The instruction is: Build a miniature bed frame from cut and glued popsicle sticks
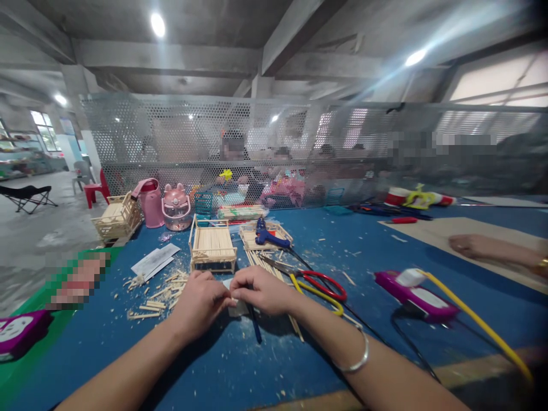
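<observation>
Both hands meet over the blue table (299,354). My left hand (201,302) is closed in a pinch and my right hand (261,290) is closed beside it, fingertips touching. They hold a small thin piece between them that I cannot make out; it looks like a wooden stick. A pale flat piece (237,310) and a dark pen-like rod (256,330) lie just under them. A small wooden stick bed frame (212,245) stands right behind the hands. Loose stick offcuts (156,294) lie to the left.
Red and yellow scissors (319,283) lie right of my hands, a blue glue gun (268,235) on a second frame behind. A purple device (417,297) with a yellow cable sits at right. Another person's hand (471,246) rests on cardboard far right. Pink containers (165,205) stand behind.
</observation>
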Available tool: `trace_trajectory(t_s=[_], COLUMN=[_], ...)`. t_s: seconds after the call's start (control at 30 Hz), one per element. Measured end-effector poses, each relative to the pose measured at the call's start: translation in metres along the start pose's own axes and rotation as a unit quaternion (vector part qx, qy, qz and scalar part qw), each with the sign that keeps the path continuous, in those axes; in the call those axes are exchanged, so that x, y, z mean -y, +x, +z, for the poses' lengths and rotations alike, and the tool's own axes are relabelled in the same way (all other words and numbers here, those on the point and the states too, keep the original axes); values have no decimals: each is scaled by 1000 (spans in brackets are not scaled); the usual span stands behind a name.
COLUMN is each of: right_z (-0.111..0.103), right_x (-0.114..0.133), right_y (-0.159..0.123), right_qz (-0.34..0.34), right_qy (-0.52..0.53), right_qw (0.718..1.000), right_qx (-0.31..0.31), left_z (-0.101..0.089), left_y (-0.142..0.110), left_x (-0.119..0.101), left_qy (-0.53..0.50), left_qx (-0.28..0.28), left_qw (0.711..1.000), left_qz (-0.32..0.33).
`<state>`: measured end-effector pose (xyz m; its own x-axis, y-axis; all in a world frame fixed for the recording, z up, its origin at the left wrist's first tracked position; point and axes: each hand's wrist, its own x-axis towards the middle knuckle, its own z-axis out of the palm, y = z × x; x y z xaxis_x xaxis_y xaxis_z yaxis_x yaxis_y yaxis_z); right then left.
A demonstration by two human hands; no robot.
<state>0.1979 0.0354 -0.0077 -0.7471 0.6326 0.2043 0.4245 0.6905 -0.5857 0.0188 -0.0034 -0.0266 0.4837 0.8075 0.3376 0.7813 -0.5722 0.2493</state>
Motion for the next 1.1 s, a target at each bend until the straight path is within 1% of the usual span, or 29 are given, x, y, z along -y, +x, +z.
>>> trace_trajectory(t_s=[0.1,0.2,0.27,0.37,0.43,0.53,0.6,0.67,0.73,0.8,0.9,0.97,1.0,1.03,1.1], right_z=[1,2,3,4,4,4,5,7,10,13,16,13,9,4,-14], right_x=[-1,-1,0,-2,-4,-7,-7,-6,-5,-4,-3,-3,-4,-5,-11], right_y=[0,1,2,2,3,3,3,3,4,5,5,4,4,4,6], right_qz=[-13,5,17,15,12,9,5,18,51,84,102,103,104,105,107], right_qy=[-18,-28,-40,-82,-118,-146,-120,-55,24,81,126,124,116,108,89], right_qw=[1000,999,998,994,990,987,991,997,997,992,985,985,985,983,968], right_qx=[-8,-15,-33,-64,-71,-70,-65,-59,-52,-53,-57,-61,-77,-108,-208], left_z=[-3,-3,-2,0,1,2,1,0,0,1,4,5,5,5,4], left_y=[0,0,0,0,0,-1,-2,-2,-3,-3,-3,-4,-5,-5,-6], left_x=[-1,-2,-3,-2,0,2,2,0,0,1,4,3,2,1,-4], left_qy=[10,20,24,30,24,-24,-63,-80,-69,-40,-10,-23,-39,-58,-95], left_qx=[14,17,6,-14,-21,-53,-73,-74,-75,-90,-120,-132,-140,-148,-165], left_qw=[1000,1000,1000,999,997,994,992,992,994,994,992,991,989,986,980], left_qz=[3,10,7,-33,-68,-94,-82,-60,-42,-37,-32,-31,-33,-39,-57])
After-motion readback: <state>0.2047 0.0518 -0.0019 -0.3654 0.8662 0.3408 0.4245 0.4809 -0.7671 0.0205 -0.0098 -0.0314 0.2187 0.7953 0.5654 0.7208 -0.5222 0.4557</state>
